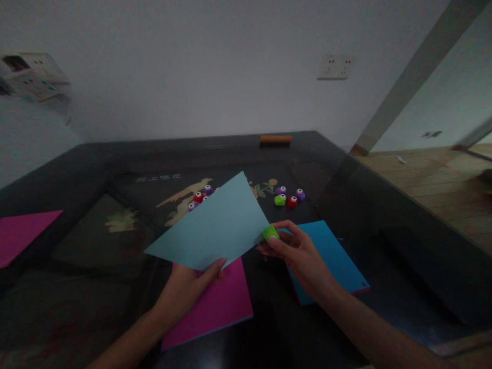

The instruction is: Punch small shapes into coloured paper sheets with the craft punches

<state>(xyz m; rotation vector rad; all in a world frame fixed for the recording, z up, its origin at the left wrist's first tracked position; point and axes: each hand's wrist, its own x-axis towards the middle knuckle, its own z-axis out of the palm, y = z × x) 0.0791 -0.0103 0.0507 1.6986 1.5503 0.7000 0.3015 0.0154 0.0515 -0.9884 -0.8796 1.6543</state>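
Observation:
My left hand [196,284] grips a light blue sheet of paper [219,220] by its lower edge, thumb on top. The sheet is tilted above the table. Between the thumb and fingers of my right hand [300,251] is a small green craft punch [270,233], set at the sheet's right corner. Whether the corner sits inside its slot I cannot tell. Under my left hand lies a magenta stack of paper [230,307]. A blue stack of paper [334,261] rests beneath my right hand and wrist.
Several purple, red and green punches [291,201] stand right of the sheet; more punches [198,197] are partly hidden behind it. Magenta paper [26,233] lies at the far left. An orange-brown bar [275,139] sits at the dark table's [172,154] back edge, near the wall.

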